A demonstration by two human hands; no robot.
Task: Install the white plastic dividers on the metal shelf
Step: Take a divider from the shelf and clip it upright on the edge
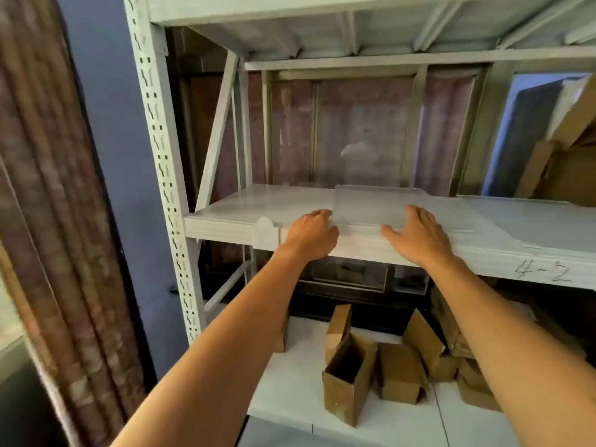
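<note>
A translucent white plastic divider (371, 204) lies flat on the white metal shelf (225, 217), its near edge at the shelf's front lip. My left hand (311, 235) rests on the shelf edge at the divider's left corner, fingers curled against it. My right hand (416, 235) lies spread over the divider's right front part, fingers apart, palm down. Whether either hand actually grips the sheet I cannot tell. A small white plastic clip (266, 233) sits on the shelf's front edge left of my left hand. A second flat sheet (529, 221) lies further right on the shelf.
The perforated white upright (161, 162) stands at the left, with a curtain (48, 221) beyond it. Several open cardboard boxes (351, 375) stand on the lower shelf. More cardboard (561, 162) leans at the right rear. "4-2" (543, 272) is written on the shelf's front beam.
</note>
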